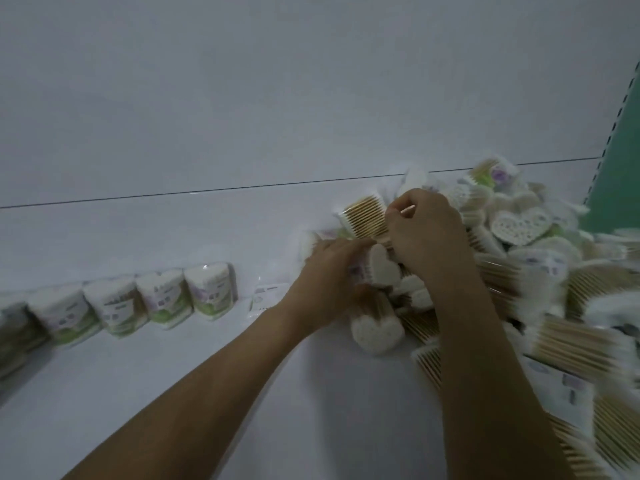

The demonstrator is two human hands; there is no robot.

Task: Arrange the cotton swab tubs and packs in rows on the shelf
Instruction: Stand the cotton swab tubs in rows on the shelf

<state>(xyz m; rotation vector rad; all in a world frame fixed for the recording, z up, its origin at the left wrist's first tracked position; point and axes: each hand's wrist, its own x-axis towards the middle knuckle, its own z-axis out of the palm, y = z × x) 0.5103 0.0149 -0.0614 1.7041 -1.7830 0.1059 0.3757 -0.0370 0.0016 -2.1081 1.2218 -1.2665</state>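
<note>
I see both hands at the left edge of the heap of cotton swab packs (pixel 519 271) on the white shelf (pixel 173 375). My left hand (pixel 325 271) curls round a heart-shaped tub (pixel 381 265), its long axis running toward me — the nearer hand for the row (pixel 138 303) standing well apart to the left. My right hand (pixel 422 230) pinches something thin above a flat pack of wooden-stemmed swabs (pixel 363 216); what exactly, I cannot tell. Crinkly film, soft white tips.
</note>
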